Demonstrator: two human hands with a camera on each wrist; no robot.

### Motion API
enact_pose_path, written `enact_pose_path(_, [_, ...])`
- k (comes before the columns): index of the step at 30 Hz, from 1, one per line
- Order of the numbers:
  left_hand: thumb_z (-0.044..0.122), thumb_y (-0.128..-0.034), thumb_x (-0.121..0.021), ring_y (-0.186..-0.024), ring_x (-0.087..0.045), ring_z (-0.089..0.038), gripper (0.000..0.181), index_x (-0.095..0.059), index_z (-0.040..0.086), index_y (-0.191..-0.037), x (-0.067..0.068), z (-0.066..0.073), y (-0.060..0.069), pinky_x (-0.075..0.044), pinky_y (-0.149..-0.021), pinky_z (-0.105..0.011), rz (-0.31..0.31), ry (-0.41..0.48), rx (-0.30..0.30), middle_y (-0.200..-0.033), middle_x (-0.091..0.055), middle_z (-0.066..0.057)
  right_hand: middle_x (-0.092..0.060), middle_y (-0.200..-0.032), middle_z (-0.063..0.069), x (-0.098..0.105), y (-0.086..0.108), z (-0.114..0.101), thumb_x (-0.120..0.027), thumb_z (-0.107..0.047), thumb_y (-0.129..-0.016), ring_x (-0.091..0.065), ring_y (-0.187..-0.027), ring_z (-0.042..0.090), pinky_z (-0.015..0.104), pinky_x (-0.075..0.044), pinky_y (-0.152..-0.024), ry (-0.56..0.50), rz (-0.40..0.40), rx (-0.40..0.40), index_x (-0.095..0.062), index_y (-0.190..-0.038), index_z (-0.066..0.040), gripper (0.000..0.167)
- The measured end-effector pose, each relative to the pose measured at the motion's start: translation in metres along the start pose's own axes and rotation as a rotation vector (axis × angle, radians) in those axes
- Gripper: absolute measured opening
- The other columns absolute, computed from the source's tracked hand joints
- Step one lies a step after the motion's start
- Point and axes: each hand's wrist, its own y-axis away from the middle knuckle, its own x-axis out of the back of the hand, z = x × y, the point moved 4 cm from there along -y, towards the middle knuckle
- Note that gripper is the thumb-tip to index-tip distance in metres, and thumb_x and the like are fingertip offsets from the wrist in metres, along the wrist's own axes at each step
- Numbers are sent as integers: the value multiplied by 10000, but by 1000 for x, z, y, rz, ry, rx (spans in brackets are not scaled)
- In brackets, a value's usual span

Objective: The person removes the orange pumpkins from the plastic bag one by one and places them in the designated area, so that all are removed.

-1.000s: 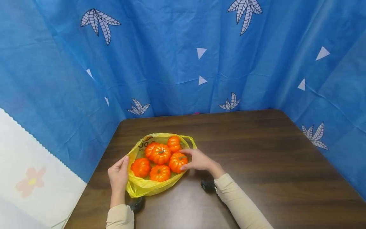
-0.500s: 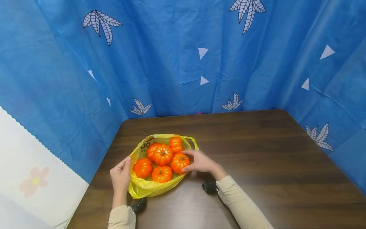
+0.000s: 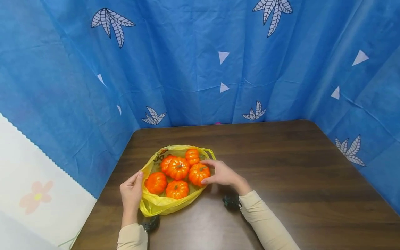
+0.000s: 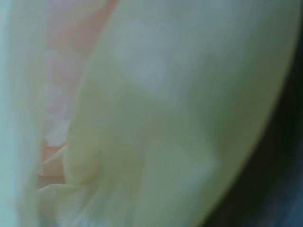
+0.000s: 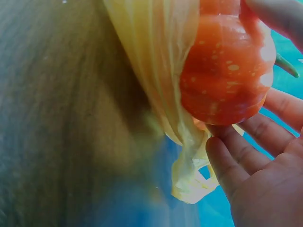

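- Currently pinching the left rim of the yellow bag (image 3: 162,207) with the left hand (image 3: 131,190), thumb meeting fingers (head view); gripping one orange pumpkin (image 3: 199,174) at the bag's right edge with the right hand (image 3: 223,173), parted to pumpkin width; showing five other pumpkins (image 3: 178,168) inside the bag, on the brown table (image 3: 281,166).
- Showing mostly blurred bag film (left wrist view).
- Bracketing the pumpkin between thumb and fingers, beside the bag film (right wrist view).

Yellow bag (image 3: 165,208), blurred in the left wrist view (a pinkish-orange patch (image 4: 66,99), too smeared to identify), lettering (image 3: 157,159) partly covered; pumpkin (image 3: 164,163), partly hidden behind another pumpkin (image 3: 178,169); worktop (image 3: 281,166) and sleeves (image 3: 265,218), cut by head view's lower edge.
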Motion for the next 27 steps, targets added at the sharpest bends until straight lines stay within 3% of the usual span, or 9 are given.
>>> enact_pose_path(2, [172, -974, -662, -835, -599, 205, 288, -720, -48, -1150, 1, -1, 1, -503, -730, -35, 7, -13, 5, -1146, -686, -234, -582, -1433, 82, 2, 1, -2, -877, -298, -749, -536, -1322, 287, 486, -431, -1136, 10, -1, 3, -549, -1422, -123, 770])
enact_pose_path(7, [180, -968, -672, -832, -605, 205, 292, -726, -51, -1138, 3, -3, -1, -505, -727, -36, 23, -20, 2, -1054, -716, 25, -580, -1433, 98, 7, 2, -7, -865, -294, -761, -546, -1315, 304, 477, -454, -1117, 10, 14, 18, -540, -1429, -98, 768])
enact_pose_path(9, [177, -966, -675, -834, -608, 200, 292, -725, -55, -1135, 3, -4, -1, -507, -730, -38, 26, -16, -1, -1049, -714, 40, -587, -1421, 94, 9, 3, -8, -856, -298, -772, -556, -1297, 301, 465, -482, -1091, 1, 22, 22, -540, -1430, -100, 756])
enact_pose_path(14, [195, -975, -663, -844, -598, 211, 307, -719, -44, -1159, 1, -4, 0, -505, -737, -37, 6, -21, 16, -1132, -698, -167, -590, -1404, 85, 16, 6, -11, -828, -294, -797, -571, -1250, 285, 416, -547, -1012, -11, 34, 36, -531, -1437, -116, 728])
enact_pose_path(18, [218, -981, -656, -845, -593, 218, 318, -721, -32, -1166, 1, -5, 0, -504, -736, -35, -2, -30, 34, -1150, -684, -183, -581, -1405, 96, 23, 8, -14, -815, -295, -800, -568, -1235, 301, 444, -549, -1006, -8, 61, 57, -534, -1434, -108, 718])
enact_pose_path(22, [196, -979, -658, -861, -607, 196, 308, -722, -52, -1150, 1, -4, 0, -510, -737, -41, 3, -18, 6, -1144, -687, -201, -562, -1425, 120, 33, 11, -16, -814, -261, -802, -561, -1253, 329, 508, -498, -1062, -29, 105, 72, -534, -1428, -86, 709])
enact_pose_path(24, [190, -975, -663, -878, -623, 171, 304, -724, -57, -1140, 1, -4, -1, -515, -737, -47, 8, -6, -11, -1106, -722, -99, -554, -1433, 140, 39, 12, -16, -813, -225, -804, -557, -1265, 346, 521, -481, -1078, -48, 126, 85, -529, -1428, -69, 703])
enact_pose_path(27, [180, -973, -665, -874, -625, 170, 302, -722, -69, -1134, 1, -4, -1, -517, -732, -47, 8, 2, -20, -987, -722, 192, -538, -1447, 169, 47, 13, -14, -817, -184, -803, -556, -1275, 366, 522, -477, -1080, -50, 165, 99, -520, -1432, -42, 710])
